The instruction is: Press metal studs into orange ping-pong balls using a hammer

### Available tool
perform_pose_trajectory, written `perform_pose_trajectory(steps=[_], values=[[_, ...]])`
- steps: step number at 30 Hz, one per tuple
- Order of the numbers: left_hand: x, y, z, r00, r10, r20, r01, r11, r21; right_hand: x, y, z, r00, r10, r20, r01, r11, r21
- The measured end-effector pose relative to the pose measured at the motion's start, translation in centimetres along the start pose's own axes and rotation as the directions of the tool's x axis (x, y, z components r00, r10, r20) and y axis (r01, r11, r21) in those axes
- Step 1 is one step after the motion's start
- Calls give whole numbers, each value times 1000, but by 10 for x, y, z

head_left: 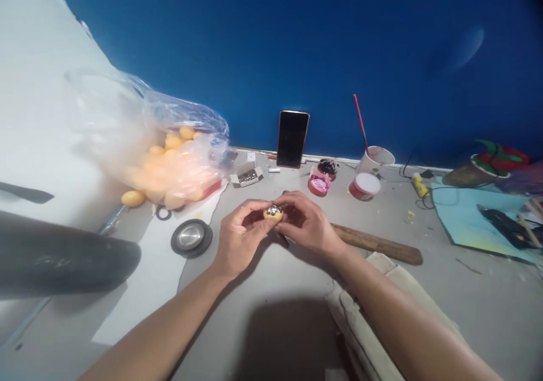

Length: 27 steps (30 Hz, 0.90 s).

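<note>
Left hand (240,238) and right hand (309,221) are meeting, fingertips clamping a small round yellow ball with shiny silver-coloured top (274,213) above the grey tabletop (224,324). Ball is looking light, stiff, perhaps slick on the silver, possibly fragile; opposite yellow sides are offering the safest gentle pinch.

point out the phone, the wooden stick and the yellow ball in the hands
phone (292,139): head view, middle of its dark screen
wooden stick (379,243): head view, mid-length
yellow ball (271,216): head view, lower yellow part
</note>
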<state>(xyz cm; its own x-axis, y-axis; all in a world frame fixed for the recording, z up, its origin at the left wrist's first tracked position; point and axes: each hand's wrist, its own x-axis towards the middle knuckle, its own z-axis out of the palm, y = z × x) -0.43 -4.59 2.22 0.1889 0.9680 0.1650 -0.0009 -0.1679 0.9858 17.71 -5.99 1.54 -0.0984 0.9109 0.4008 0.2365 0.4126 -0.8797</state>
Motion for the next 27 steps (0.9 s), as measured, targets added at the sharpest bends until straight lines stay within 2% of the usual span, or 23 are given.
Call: perform_pose_trajectory(steps=[7, 13, 19, 23, 27], values=[[0, 2, -1, 986, 156, -54, -152, 986, 75, 0, 3, 6, 989, -145, -37, 142, 987, -72], [0, 1, 0, 964, 257, -61, -249, 962, 115, -2, 5, 13, 980, -179, -81, 178, 984, -24], [1, 1, -3, 979, 206, 0, -205, 975, 85, -4, 2, 14, 996, 16, -86, -6, 993, 117], [4, 0, -4, 989, 150, -6, -150, 988, 42, -3, -2, 10, 992, 118, -49, -112, 986, 122], [6, -3, -4, 984, 181, -5, -180, 982, 64, -3, -4, 6, 977, 211, 13, -209, 956, 206]])
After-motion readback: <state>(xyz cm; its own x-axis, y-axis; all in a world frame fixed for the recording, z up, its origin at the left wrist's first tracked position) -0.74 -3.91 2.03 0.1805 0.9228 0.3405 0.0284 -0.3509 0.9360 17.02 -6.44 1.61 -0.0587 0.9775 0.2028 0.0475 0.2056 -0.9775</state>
